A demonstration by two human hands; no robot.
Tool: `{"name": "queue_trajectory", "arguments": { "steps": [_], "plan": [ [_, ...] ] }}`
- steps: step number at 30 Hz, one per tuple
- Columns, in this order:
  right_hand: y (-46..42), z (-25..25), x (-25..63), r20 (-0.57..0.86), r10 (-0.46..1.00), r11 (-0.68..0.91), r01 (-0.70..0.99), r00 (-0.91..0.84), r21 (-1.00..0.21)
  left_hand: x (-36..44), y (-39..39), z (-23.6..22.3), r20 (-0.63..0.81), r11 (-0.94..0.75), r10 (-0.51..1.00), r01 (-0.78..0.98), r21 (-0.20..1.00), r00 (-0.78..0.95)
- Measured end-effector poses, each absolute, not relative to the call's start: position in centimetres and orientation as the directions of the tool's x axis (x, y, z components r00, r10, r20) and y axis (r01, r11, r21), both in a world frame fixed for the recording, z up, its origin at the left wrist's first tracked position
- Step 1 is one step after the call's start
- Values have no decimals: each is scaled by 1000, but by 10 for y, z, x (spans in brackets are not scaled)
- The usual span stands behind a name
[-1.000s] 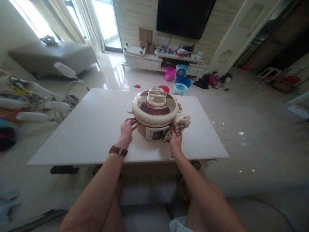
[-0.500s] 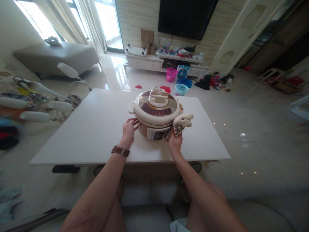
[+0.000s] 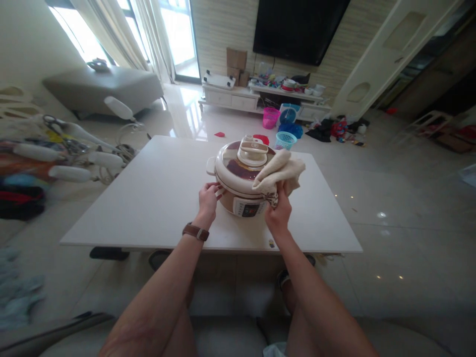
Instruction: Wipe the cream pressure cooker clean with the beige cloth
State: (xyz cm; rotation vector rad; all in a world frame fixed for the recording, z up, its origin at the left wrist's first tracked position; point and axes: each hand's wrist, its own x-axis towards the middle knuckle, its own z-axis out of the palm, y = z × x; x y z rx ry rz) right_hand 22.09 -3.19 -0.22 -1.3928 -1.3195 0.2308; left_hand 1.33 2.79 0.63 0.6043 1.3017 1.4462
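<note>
Electric cooker (image 3: 240, 185) stands upright on the white table (image 3: 148, 198), lid (image 3: 230, 171) on, its control panel (image 3: 250, 209) facing the person. The right hand (image 3: 278, 210) is closed around a bunched cloth (image 3: 282, 171), which lies against the cooker's right side and over part of the lid. The left hand (image 3: 208, 201) has its fingers curled at the cooker's lower left side; whether they grip or merely touch is hard to tell. The cooker is likely heavy and rigid, its smooth shell somewhat slippery, its window probably the most fragile part. The left side handle (image 3: 210, 166) looks a sound place to hold; the top handle (image 3: 254, 147) seems suited to the lid alone. The cloth should fold softly and weigh little.
</note>
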Motion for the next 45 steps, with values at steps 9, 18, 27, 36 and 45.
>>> {"name": "queue_trajectory", "arguments": {
  "steps": [9,18,27,36,45],
  "plan": [
    [-2,8,239,451,747,179,505,488,-844,15,25,4,-268,140,908,-370,918,-321],
    [-38,34,192,496,856,453,674,-146,-584,18,28,1,-301,135,843,-366,921,-446],
    [-25,15,227,641,768,421,761,-10,-494,11,27,-2,-320,125,870,-461,879,-375],
    [-54,0,220,573,787,476,815,-228,-330,12,27,2,-337,127,859,-477,870,-386],
    [-42,-17,241,422,818,278,374,390,-885,13,28,2,-338,128,863,-484,866,-376]
  ]
}}
